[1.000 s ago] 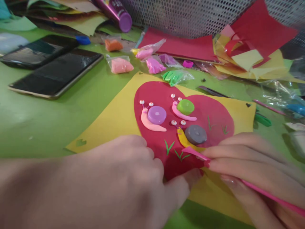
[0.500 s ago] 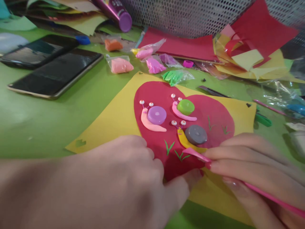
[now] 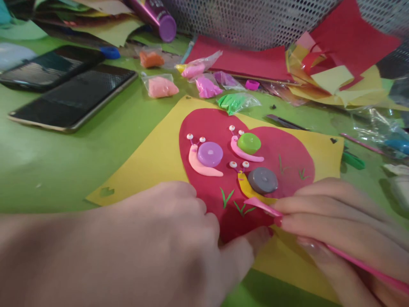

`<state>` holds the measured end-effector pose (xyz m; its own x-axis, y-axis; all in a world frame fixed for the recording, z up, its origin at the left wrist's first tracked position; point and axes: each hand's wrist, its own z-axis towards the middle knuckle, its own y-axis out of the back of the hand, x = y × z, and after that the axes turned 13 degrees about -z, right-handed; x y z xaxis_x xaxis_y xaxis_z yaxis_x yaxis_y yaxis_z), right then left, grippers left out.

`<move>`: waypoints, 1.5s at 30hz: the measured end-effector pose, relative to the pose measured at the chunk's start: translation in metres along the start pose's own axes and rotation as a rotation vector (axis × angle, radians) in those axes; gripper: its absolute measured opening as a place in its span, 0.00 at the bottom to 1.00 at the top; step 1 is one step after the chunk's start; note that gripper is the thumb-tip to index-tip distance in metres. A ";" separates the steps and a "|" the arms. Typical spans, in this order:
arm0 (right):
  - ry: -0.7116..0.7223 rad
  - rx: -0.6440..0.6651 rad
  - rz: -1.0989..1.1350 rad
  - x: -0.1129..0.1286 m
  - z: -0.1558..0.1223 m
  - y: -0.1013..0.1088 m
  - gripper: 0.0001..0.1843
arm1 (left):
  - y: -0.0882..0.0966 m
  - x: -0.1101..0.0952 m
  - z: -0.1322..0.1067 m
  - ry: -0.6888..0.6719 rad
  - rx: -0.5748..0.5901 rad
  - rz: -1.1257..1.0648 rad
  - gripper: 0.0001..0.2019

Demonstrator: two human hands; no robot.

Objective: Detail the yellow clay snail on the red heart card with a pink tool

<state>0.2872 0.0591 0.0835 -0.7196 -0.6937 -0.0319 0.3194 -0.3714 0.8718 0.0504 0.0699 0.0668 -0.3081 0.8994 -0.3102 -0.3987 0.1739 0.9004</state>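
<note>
A red paper heart (image 3: 284, 147) lies on a yellow sheet (image 3: 156, 157) on the green table. Three clay snails sit on it: one with a purple shell (image 3: 210, 154), one with a green shell (image 3: 249, 143), one with a grey shell (image 3: 262, 180). My right hand (image 3: 332, 226) is closed on a pink modelling tool (image 3: 262, 207), whose flat tip touches the heart just below the grey-shelled snail. My left hand (image 3: 166, 243) rests on the heart's lower edge with fingers curled, thumb tip near the tool; whether it holds anything is hidden.
Two phones (image 3: 73, 96) lie at the left. Small bags of coloured clay (image 3: 159, 87) and a purple tube (image 3: 158, 17) sit behind the sheet. Red and yellow paper scraps (image 3: 332, 76) pile up at the back right, before a metal mesh basket (image 3: 243, 17).
</note>
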 end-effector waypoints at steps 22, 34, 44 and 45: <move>-0.039 -0.042 0.179 0.004 0.013 0.000 0.11 | 0.000 -0.002 0.002 0.004 -0.037 0.045 0.24; -0.020 -0.049 0.193 0.008 0.013 -0.002 0.10 | 0.001 0.001 -0.001 -0.017 -0.033 0.019 0.25; 0.020 -0.065 0.181 0.004 0.019 0.001 0.13 | 0.001 0.000 -0.001 -0.012 -0.023 -0.008 0.26; -0.007 -0.075 0.177 0.003 0.019 0.002 0.13 | 0.000 0.000 0.000 -0.014 -0.025 -0.009 0.26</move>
<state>0.2737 0.0680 0.0941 -0.6521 -0.7483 0.1219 0.4858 -0.2890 0.8249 0.0500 0.0697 0.0667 -0.2927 0.9033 -0.3137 -0.4227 0.1720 0.8898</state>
